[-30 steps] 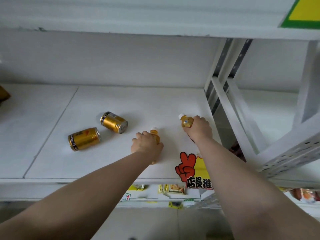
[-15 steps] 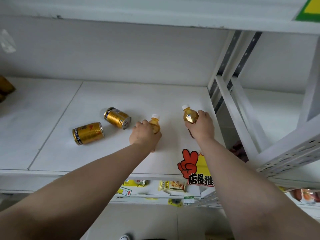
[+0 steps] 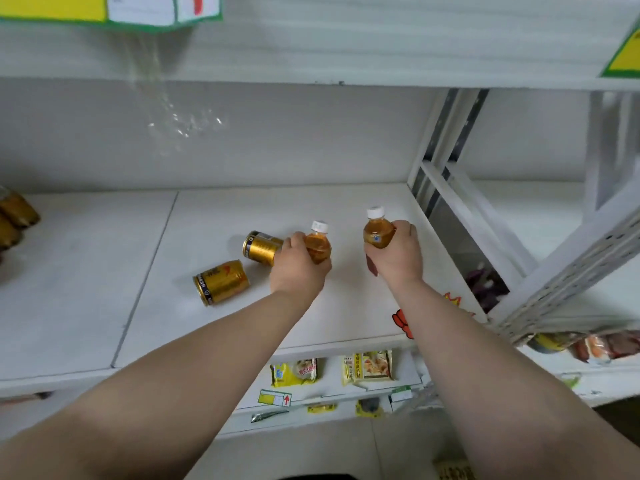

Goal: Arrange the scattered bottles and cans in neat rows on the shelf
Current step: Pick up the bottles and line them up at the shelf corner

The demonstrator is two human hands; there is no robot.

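My left hand (image 3: 296,268) grips a small amber bottle with a white cap (image 3: 318,242), held upright over the white shelf (image 3: 214,334). A second amber bottle with a white cap (image 3: 378,230) stands upright in my right hand (image 3: 396,256), a little further right and back. Two gold cans lie on their sides to the left: one gold can (image 3: 221,282) nearer the front, another gold can (image 3: 261,247) right beside my left hand.
White uprights and a diagonal brace (image 3: 485,216) close off the shelf's right end. Several amber bottles (image 3: 14,216) lie at the far left edge. A red and yellow sticker (image 3: 403,322) marks the front lip. Snack packets (image 3: 367,365) hang on the shelf below.
Both hands have lifted their bottles from lying low on the shelf to upright, and moved them a little further back. The two cans have not moved.
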